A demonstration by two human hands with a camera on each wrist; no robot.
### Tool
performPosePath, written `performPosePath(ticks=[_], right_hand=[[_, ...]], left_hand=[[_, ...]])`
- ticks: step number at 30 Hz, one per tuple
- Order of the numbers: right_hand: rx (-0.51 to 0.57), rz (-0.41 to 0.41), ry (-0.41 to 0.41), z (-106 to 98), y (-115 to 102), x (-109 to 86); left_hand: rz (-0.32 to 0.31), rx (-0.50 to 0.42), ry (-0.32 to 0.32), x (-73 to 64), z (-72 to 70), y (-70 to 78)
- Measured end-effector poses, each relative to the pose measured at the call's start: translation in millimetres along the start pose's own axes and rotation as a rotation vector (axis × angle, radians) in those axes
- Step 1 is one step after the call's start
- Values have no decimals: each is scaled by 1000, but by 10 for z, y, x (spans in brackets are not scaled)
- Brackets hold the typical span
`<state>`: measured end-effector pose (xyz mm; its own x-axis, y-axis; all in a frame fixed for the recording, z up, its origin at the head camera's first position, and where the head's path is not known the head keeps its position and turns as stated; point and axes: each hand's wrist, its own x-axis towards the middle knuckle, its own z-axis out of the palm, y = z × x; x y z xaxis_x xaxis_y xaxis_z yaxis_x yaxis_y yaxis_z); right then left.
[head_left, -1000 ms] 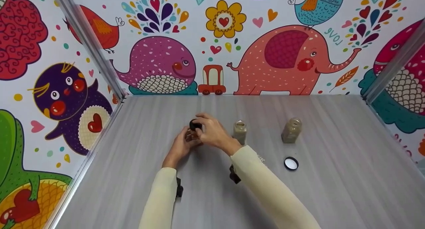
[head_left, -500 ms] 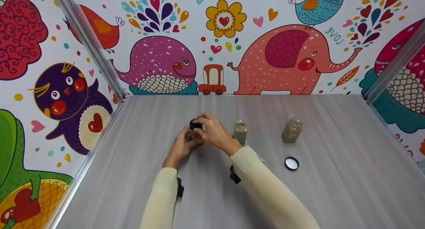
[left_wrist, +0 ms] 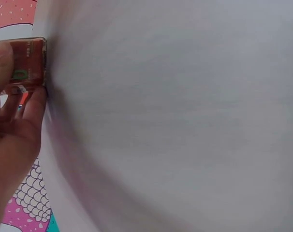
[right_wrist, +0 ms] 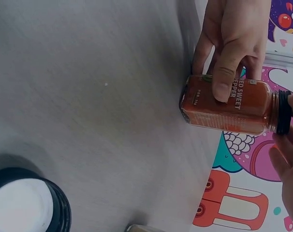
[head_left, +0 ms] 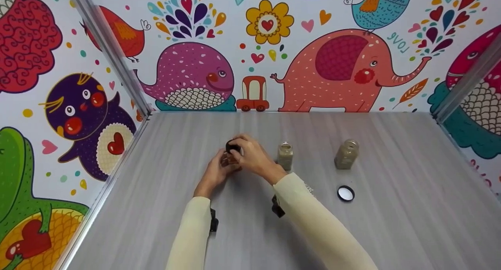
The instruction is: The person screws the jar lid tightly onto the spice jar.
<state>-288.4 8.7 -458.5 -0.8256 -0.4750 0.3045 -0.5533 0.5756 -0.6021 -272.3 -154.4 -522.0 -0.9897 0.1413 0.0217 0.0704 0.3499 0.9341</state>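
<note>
A square glass spice jar [right_wrist: 204, 106] of red-orange powder, with "SWEET PEPPER" on its label, stands on the table. My left hand [head_left: 213, 174] grips its body, thumb across the label in the right wrist view. At the jar's mouth is a black lid [right_wrist: 284, 112], pinched by the fingers of my right hand [head_left: 254, 156]. Whether the lid is screwed tight cannot be told. In the left wrist view, the jar's lower part [left_wrist: 30, 63] shows between thumb and fingers. Just right of my right hand, a lidless jar of beige powder [head_left: 285, 156] stands upright.
Farther right stands a second lidless jar of beige powder [head_left: 346, 154]. In front of it a black lid [head_left: 346, 193] lies with its white inside up. Patterned panels [head_left: 195, 74] wall the grey table [head_left: 156, 164] at the back and sides.
The head view has shifted slightly, so everything sits a little farther right in it. Both hands keep their hold on the jar and its lid, with hardly any visible motion.
</note>
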Motion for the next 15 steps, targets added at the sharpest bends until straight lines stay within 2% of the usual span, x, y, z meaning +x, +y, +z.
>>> performPosePath(ticks=[6, 11, 15], right_hand=[[-25, -22, 15, -13, -16, -9], [-17, 1, 35, -18, -31, -17], [-27, -27, 54, -7, -34, -18]], left_hand=[[11, -48, 6, 7, 5, -18], [41, -39, -6, 21, 6, 0], [53, -16, 1, 20, 7, 1]])
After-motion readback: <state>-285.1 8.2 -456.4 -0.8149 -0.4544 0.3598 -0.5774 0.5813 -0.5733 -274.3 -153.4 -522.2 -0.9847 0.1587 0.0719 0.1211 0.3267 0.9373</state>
